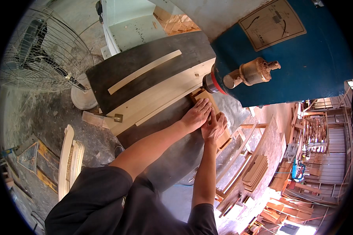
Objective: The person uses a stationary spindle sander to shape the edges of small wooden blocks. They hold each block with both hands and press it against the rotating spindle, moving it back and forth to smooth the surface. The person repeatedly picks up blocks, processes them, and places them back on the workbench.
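Both my hands are on a wooden piece (224, 139), an orange-brown board with raised edges, lying on the dark metal machine table (168, 145). Across its upper part, my left hand (198, 114) presses down with its fingers together. Just to the right, my right hand (214, 127) grips the piece with bent fingers. The far end of the board is close below a dark round machine head with a red ring (217, 83); whether they touch cannot be made out. My fingers hide the middle of the board.
A pale wooden fence board (157, 98) crosses the table, with a narrow strip (145, 72) behind it. The blue machine body (302, 70) rises at right. A wire fan (43, 51) stands far left. Stacked boards (255, 171) lie on a bench at right.
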Tool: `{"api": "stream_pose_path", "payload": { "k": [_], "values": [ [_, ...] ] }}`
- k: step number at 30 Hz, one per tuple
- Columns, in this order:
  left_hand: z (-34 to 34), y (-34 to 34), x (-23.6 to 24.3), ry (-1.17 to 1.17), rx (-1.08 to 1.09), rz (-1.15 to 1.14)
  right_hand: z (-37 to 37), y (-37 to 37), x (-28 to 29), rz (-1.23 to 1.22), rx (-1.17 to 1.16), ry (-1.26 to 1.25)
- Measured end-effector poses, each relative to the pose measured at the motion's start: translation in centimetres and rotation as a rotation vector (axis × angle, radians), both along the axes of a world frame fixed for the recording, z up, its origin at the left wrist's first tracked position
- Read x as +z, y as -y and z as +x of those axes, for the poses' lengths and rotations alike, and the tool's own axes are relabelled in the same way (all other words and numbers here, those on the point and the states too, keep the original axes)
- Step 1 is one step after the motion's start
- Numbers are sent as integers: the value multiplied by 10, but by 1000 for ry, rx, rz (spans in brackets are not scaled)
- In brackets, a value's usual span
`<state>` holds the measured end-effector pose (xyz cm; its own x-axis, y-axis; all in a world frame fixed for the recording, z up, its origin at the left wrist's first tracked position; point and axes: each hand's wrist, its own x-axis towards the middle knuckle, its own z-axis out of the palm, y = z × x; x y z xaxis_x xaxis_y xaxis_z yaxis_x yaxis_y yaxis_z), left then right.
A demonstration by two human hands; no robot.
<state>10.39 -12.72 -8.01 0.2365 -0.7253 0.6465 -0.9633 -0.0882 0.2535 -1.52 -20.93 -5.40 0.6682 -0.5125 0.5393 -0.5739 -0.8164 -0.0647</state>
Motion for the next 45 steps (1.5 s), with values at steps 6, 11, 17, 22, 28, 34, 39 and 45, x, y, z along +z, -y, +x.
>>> {"api": "stream_pose_path", "payload": {
  "k": [6, 11, 17, 22, 28, 34, 39, 45],
  "values": [
    [1, 2, 0, -3, -7, 7, 0, 3, 1, 9, 1, -6],
    [2, 5, 1, -10, -10, -4, 0, 6, 0, 17, -1, -9],
    [2, 10, 1, 5, 11, -26, 2, 10, 0, 16, -15, -9],
    [4, 13, 0, 21, 11, -18, 3, 13, 1, 29, -20, -19],
    [3, 19, -2, 19, 28, -26, 3, 17, 0, 9, -29, -25],
    [4, 23, -3, 19, 21, -15, 4, 22, 0, -11, -20, -25],
    [5, 26, -2, 23, 13, -3, 4, 26, 0, -21, -20, -31],
    [6, 30, 0, 39, 18, 17, 5, 30, 0, -21, -14, -31]
  ]
}}
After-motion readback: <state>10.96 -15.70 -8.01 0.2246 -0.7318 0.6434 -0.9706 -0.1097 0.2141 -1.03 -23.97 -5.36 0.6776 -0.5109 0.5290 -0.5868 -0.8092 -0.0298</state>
